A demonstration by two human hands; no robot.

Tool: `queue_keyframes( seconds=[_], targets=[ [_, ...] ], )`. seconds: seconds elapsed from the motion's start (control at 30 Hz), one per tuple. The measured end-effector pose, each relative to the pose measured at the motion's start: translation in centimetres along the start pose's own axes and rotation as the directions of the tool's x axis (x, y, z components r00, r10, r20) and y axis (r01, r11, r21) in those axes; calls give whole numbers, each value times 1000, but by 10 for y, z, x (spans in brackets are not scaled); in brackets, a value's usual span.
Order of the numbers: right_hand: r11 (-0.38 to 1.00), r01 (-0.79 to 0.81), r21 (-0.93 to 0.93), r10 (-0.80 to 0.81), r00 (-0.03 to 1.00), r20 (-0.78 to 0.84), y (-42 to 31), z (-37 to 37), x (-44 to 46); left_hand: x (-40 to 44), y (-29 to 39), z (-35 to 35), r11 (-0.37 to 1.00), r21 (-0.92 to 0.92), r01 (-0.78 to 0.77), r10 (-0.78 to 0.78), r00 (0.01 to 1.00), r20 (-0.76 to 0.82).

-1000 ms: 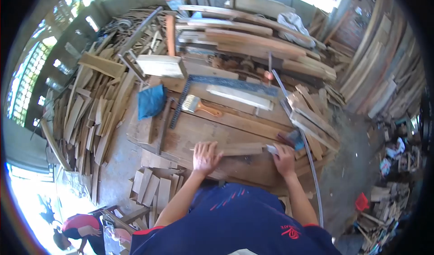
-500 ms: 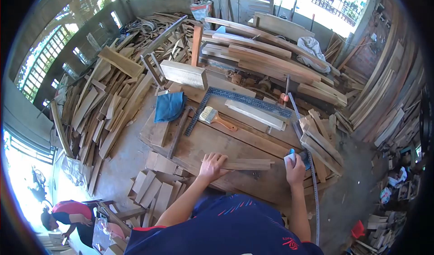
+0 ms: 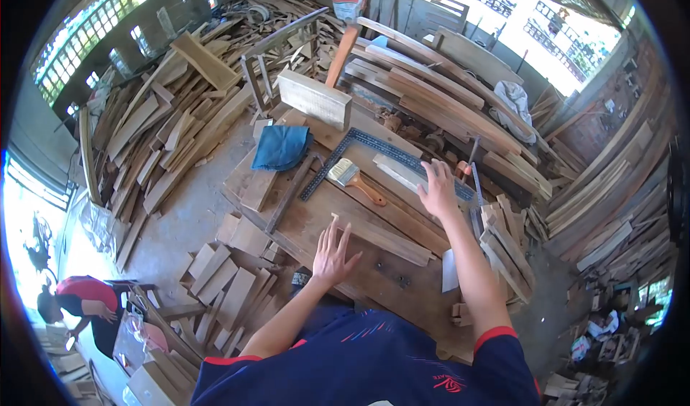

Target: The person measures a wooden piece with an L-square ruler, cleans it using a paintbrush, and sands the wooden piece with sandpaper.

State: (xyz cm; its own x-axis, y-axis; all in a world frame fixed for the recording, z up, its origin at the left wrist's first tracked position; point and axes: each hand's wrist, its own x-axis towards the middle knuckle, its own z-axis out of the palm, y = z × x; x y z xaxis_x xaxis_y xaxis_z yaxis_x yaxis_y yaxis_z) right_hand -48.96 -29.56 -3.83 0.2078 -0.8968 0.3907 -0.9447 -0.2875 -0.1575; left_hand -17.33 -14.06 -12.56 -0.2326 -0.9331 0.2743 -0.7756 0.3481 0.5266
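Note:
My left hand has its fingers spread, over the left end of a narrow wood strip on the workbench; whether it touches the strip I cannot tell. My right hand is stretched out, fingers apart, at the right arm of a metal framing square and the end of a pale wood bar. Between the hands and the square lies a paintbrush with a wooden handle. Beside my right forearm is a whitish flat piece, partly hidden by the arm.
A blue cloth and a thick wood block are at the bench's far left. Scrap wood lies below left, long boards behind. Another person bends over at lower left.
My right hand has let go of the whitish and blue object and moved up and left to the square. My left hand has opened off the wood strip. The view has shifted.

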Motion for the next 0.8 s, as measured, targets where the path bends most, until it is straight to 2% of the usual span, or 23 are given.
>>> queue_keyframes(
  seconds=[0.03, 0.13, 0.17, 0.27, 0.3, 0.43, 0.53, 0.67, 0.73, 0.8],
  targets=[
    [999, 6, -41, -5, 1000, 5, 3, 5, 7, -5, -1, 0, 1000, -8, 5, -5, 1000, -17],
    [977, -65, -205, 114, 965, 238, 17, 13, 23, -10, -4, 1, 1000, -29, 11, -13, 999, -51],
    [988, -81, -133, 128, 908, 399, 30, 17, 31, -9, -4, 0, 999, -34, 11, -13, 998, -64],
    [985, -74, -159, 137, 889, 438, 47, 24, 36, -7, -3, -3, 998, -52, 28, -32, 998, -63],
    [988, -12, -154, 66, 934, 350, 51, 27, 32, -6, -3, -3, 998, -55, 31, -35, 997, -71],
    [996, -88, -28, 92, 967, 238, 41, 2, 35, -6, -4, -5, 998, -60, 27, -31, 997, -68],
    [991, -96, -90, 111, 978, 179, 28, -33, 35, -7, -5, -6, 998, -66, 22, -27, 997, -68],
    [959, -278, -58, 281, 958, 50, -5, -102, 14, -8, -6, -3, 997, -70, 12, -18, 997, -82],
    [953, -298, -63, 294, 954, -63, 4, -116, -9, -10, -5, -3, 995, -100, 21, -30, 995, -95],
    [941, -339, -11, 337, 938, -82, 1, -134, -35, -10, -5, -1, 986, -163, 43, -64, 990, -127]
  ],
)
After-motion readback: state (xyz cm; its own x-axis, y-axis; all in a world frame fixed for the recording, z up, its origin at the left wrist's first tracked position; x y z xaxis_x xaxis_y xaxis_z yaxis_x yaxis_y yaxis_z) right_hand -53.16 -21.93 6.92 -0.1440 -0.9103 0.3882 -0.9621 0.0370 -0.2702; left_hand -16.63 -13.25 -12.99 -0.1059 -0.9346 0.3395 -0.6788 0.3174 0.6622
